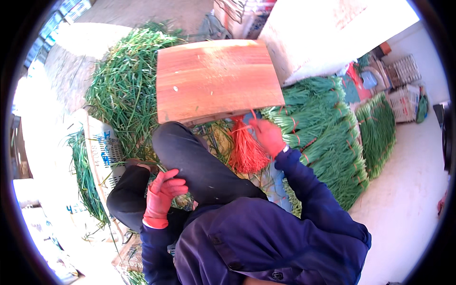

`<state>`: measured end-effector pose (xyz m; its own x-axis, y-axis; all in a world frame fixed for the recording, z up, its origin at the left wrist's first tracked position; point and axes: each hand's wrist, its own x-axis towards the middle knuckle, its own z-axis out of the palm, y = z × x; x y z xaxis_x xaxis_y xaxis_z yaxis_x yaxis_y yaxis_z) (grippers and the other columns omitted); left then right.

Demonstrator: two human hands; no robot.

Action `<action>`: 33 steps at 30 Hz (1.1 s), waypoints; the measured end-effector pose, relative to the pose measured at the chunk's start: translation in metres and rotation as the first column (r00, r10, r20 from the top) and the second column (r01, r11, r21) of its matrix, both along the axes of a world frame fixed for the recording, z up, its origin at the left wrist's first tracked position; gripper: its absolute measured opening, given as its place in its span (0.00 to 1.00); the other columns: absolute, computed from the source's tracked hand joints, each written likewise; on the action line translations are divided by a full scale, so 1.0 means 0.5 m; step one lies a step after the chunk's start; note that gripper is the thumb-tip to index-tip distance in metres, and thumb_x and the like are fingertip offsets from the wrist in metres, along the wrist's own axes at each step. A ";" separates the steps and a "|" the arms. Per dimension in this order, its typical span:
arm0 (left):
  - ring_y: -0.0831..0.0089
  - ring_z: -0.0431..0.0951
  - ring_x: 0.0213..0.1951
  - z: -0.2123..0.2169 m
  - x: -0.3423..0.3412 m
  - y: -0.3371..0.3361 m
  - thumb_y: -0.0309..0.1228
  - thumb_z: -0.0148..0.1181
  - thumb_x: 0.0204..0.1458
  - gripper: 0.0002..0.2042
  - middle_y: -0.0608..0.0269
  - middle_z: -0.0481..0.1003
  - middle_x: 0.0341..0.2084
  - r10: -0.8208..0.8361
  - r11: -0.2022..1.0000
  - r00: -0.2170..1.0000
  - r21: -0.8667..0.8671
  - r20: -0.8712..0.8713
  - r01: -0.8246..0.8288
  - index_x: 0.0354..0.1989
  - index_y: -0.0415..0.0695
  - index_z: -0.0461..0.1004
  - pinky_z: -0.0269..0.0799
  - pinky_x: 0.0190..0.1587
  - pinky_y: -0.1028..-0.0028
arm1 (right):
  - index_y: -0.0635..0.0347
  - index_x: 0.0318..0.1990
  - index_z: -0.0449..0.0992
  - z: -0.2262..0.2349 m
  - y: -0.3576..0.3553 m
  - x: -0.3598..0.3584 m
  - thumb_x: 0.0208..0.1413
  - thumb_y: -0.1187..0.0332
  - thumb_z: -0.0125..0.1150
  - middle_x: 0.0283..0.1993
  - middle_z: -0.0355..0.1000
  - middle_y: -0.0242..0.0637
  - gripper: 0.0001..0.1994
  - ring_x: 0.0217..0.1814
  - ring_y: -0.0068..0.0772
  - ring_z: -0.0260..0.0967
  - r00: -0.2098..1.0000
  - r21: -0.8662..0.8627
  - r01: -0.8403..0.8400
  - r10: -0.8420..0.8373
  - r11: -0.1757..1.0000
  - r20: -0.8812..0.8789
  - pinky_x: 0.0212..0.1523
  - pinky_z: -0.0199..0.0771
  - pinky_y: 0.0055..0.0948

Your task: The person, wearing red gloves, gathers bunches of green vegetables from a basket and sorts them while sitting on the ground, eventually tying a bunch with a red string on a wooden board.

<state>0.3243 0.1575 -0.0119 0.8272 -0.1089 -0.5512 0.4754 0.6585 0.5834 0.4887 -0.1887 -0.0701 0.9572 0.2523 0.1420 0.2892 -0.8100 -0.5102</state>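
Pinching red ties (246,149) in right hand (269,136) grip | left hand (161,192) grip closed on greens (183,202)

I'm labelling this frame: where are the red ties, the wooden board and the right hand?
red ties (246,151), head view, middle of the bunch
wooden board (216,78), head view, top face
right hand (268,135), head view, back of glove

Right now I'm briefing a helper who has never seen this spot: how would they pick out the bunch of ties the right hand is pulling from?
Start at the wooden board in the middle. Just below its near edge hangs a bunch of thin red-orange ties, with the gloved right hand gripping its top. It is the only red tassel there; the stacked green bundles beside it are leafy.
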 end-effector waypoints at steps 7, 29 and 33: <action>0.60 0.79 0.33 -0.025 -0.138 0.022 0.44 0.44 0.59 0.23 0.48 0.77 0.34 0.301 0.953 0.952 0.026 -0.059 -0.300 0.52 0.36 0.66 0.76 0.39 0.66 | 0.57 0.49 0.69 -0.072 0.202 0.326 0.60 0.65 0.41 0.41 0.71 0.51 0.14 0.43 0.50 0.70 0.926 -0.073 -0.266 0.275 0.961 0.260 0.42 0.69 0.43; 0.76 0.74 0.40 0.120 -0.140 -0.078 0.40 0.50 0.58 0.21 0.61 0.74 0.41 0.197 0.906 0.975 0.363 0.100 -0.220 0.56 0.43 0.66 0.70 0.43 0.77 | 0.49 0.52 0.67 -0.076 0.244 0.528 0.55 0.50 0.47 0.45 0.72 0.49 0.21 0.47 0.53 0.70 0.933 -0.546 -0.355 0.320 0.759 -0.161 0.45 0.69 0.44; 0.76 0.75 0.36 0.058 -0.139 -0.081 0.41 0.51 0.56 0.21 0.61 0.75 0.37 0.158 0.909 0.975 0.361 0.159 -0.207 0.54 0.42 0.67 0.71 0.40 0.75 | 0.54 0.48 0.72 0.003 0.345 0.487 0.56 0.51 0.45 0.42 0.74 0.48 0.20 0.44 0.52 0.71 0.928 -0.679 -0.332 0.355 0.655 -0.111 0.43 0.70 0.43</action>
<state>0.2545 0.1168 0.0173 0.8768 0.2440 -0.4144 0.2763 0.4498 0.8493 0.7322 -0.0163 -0.0687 0.7806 0.6000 -0.1748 0.6233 -0.7679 0.1476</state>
